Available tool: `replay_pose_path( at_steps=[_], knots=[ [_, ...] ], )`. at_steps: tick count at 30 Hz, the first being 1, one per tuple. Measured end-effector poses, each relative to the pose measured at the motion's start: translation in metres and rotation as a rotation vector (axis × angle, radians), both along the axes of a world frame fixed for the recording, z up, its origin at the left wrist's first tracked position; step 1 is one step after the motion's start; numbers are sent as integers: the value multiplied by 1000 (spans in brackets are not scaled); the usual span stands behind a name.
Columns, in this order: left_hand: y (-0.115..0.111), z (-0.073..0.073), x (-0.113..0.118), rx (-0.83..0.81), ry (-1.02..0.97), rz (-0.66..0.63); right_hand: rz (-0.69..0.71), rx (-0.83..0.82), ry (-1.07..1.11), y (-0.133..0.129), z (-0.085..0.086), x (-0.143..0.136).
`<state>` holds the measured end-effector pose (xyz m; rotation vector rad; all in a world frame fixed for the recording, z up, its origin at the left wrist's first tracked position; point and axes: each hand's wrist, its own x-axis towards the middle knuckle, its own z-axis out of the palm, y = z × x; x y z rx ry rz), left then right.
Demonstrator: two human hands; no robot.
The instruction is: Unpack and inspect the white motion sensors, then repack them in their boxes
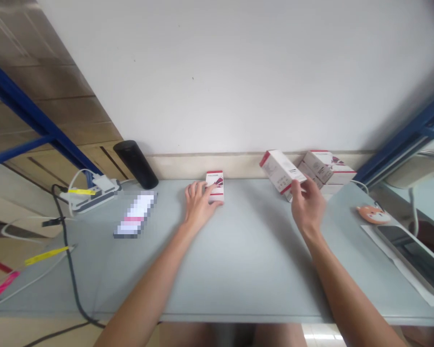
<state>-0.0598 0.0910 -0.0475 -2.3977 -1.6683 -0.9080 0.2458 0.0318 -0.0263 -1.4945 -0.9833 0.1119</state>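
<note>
A small white box with a red edge [214, 179] is on the grey table [231, 270], near the wall. My left hand [198, 202] rests on its left side and lower part, fingers spread. To the right, my right hand [308, 205] grips a white and red box [280, 168] by its lower right end, and this box is tilted. Just behind and right of that hand, several similar boxes [342, 171] are stacked against the wall. Part of the stack is hidden by my right hand.
A black cylinder [135, 164], a blurred phone [136, 215] and a power strip [97, 197] with cables are at the left. An orange animal-shaped item [374, 214] and a dark tablet-like device [414, 258] lie at the right. Blue frame bars [39, 115] flank the table.
</note>
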Motion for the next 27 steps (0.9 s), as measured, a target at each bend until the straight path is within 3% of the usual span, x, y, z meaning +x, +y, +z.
replay_pose_path(
  at_steps=[3,6,8,11,13,15,19,27],
  knots=[
    [-12,6,5,38,-127,-52,341,11,399,-1,-2,-26],
    [-30,7,18,-108,-461,-321,645,-68,684,-5,-7,-49],
    [-40,5,28,-253,-755,-526,817,-141,757,-10,-8,-59],
    [-49,4,36,-297,-940,-523,1006,-239,645,-20,-7,-63],
    [-50,5,33,-264,-863,-494,996,-233,466,-25,-5,-62],
    [-50,7,28,-226,-726,-510,892,-156,322,-27,-2,-60],
    [-50,9,20,-148,-509,-549,822,-80,163,-28,0,-56],
    [-52,21,19,27,-248,-604,677,3,64,-32,5,-57]
  ],
)
